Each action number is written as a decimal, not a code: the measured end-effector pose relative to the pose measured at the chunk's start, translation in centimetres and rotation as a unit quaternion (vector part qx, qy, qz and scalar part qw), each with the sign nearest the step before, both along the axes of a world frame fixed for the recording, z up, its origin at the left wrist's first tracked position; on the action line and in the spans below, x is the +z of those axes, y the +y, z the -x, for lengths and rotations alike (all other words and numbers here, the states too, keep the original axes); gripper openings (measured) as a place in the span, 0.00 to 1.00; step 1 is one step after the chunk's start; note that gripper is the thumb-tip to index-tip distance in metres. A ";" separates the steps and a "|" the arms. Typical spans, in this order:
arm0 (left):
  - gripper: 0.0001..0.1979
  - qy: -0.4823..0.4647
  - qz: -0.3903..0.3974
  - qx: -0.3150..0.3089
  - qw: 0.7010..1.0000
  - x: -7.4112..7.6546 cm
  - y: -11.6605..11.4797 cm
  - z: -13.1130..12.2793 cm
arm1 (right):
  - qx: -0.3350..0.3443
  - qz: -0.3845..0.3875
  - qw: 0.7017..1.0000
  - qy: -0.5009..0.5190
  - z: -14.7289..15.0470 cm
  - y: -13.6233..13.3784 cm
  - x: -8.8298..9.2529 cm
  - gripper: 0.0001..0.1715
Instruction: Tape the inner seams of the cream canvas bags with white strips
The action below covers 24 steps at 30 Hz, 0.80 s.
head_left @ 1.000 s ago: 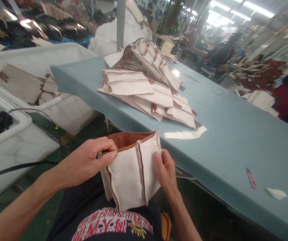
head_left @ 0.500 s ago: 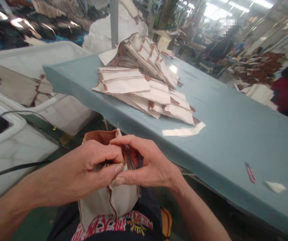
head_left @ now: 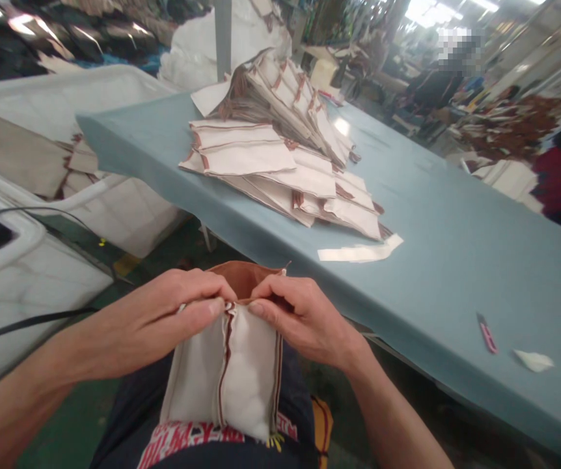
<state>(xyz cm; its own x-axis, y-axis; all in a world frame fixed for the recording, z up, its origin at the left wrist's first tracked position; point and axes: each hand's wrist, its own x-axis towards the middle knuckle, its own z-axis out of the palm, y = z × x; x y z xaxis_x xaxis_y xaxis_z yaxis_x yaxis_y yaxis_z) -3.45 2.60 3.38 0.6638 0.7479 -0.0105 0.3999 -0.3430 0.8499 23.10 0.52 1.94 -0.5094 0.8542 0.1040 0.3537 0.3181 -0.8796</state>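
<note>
A sewn tube-like piece, white outside with brown seams and a brown inner face (head_left: 248, 371), hangs over my lap with its opening upward. My left hand (head_left: 187, 319) pinches the top rim just left of the middle seam, thumb outside and fingers inside. On the right of that seam, my right hand (head_left: 300, 312) grips the same rim in a like pinch. The fingertips inside the opening are partly hidden. Beyond the hands, a pile of similar white pieces with brown edges (head_left: 246, 156) lies on the blue-grey table (head_left: 437, 260).
On the table lie a pale strip (head_left: 361, 251), a pink-handled cutter (head_left: 487, 335) and a white scrap (head_left: 533, 360). White bins (head_left: 129, 215) with fabric pieces stand at the left, a black cable (head_left: 31, 319) crossing one. A person (head_left: 437, 85) is in the far background.
My hands have drawn apart along the rim, where they were bunched together. The sewn piece now faces me more squarely, its front flatter and the brown inside showing more.
</note>
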 end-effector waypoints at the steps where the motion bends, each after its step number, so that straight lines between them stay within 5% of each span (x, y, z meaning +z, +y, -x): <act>1: 0.16 -0.003 0.009 -0.012 1.000 0.1 0.1 0.0 | -0.004 0.010 1.000 0.008 0.1 0.0 -0.1 0.18; 15: 0.14 -0.035 0.059 -0.016 0.997 -2.2 0.0 0.2 | 0.000 0.104 0.992 0.068 0.9 0.4 -1.4 0.30; 20: 0.16 -0.024 0.044 -0.002 0.999 -2.0 0.0 0.0 | 0.003 0.064 0.998 0.030 1.0 0.2 -1.4 0.24; 24: 0.17 -0.034 0.016 -0.011 0.999 -1.8 -0.1 0.1 | -0.002 -0.047 0.998 -0.043 1.0 -0.4 -1.0 0.16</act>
